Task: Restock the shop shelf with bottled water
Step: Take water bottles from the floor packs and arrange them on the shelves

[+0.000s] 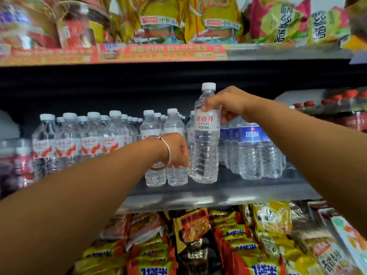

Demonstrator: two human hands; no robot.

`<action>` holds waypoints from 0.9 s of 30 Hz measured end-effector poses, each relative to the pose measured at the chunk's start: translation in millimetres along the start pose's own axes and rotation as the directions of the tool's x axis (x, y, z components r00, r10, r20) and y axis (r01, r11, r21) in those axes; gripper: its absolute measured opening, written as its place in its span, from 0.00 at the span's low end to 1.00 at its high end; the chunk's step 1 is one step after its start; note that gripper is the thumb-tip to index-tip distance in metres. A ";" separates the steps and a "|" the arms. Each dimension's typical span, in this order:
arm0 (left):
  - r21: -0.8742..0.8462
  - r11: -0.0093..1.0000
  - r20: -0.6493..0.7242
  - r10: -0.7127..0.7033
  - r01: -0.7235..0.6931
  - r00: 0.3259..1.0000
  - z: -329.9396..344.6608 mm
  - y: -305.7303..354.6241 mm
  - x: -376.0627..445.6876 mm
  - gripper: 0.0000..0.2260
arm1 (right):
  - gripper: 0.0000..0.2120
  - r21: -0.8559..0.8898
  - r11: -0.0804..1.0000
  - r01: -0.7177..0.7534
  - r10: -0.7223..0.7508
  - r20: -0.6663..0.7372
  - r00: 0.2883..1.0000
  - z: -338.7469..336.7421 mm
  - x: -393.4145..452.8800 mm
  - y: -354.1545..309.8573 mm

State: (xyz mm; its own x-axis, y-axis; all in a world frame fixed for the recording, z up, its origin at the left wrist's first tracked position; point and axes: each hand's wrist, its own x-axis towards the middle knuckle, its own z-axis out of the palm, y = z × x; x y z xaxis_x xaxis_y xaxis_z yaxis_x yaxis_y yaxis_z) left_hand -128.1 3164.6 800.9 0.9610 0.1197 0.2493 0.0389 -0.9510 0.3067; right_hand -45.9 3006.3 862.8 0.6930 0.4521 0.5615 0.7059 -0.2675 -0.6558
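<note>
A tall clear water bottle (205, 147) with a white cap and a white label with red characters stands upright at the front of the grey metal shelf (198, 197). My right hand (228, 104) grips it at the shoulder, just above the label. My left hand (177, 149), with a silver bangle on the wrist, is right against the bottle's lower left side. Its fingers are hidden behind the bottle, so I cannot tell what they hold. More bottles of the same kind stand in rows behind and to the left.
Small water bottles with red-and-white labels (87, 135) fill the shelf's left part, and blue-labelled bottles (252, 147) stand to the right. Red-capped drinks (353, 112) sit at the far right. Noodle packets (198, 245) lie on the shelf below and snack bags (178, 20) on the one above.
</note>
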 end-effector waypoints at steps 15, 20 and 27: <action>-0.038 0.976 -0.051 -0.215 0.213 0.975 44.3 -14.3 59.5 0.10 | 0.21 0.136 0.991 0.002 -0.027 0.183 0.983 41.3 76.4 77.5; -0.012 0.966 -0.041 -0.258 0.257 0.965 40.8 -12.2 64.9 0.09 | 0.26 0.045 0.999 0.013 -0.024 0.272 0.962 41.1 75.9 74.9; -0.106 0.954 -0.044 -0.287 0.281 0.957 43.3 -9.1 61.7 0.11 | 0.47 0.015 1.000 0.021 -0.024 0.275 0.961 47.5 71.6 75.2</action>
State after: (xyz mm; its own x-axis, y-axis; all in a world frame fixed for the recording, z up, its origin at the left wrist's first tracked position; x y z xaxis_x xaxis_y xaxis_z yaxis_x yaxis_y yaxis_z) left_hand -57.4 3168.3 773.8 0.8965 0.3999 0.1908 0.2782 -0.8431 0.4601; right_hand 49.9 3058.9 829.8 0.6091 0.6747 0.4169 0.7177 -0.2451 -0.6518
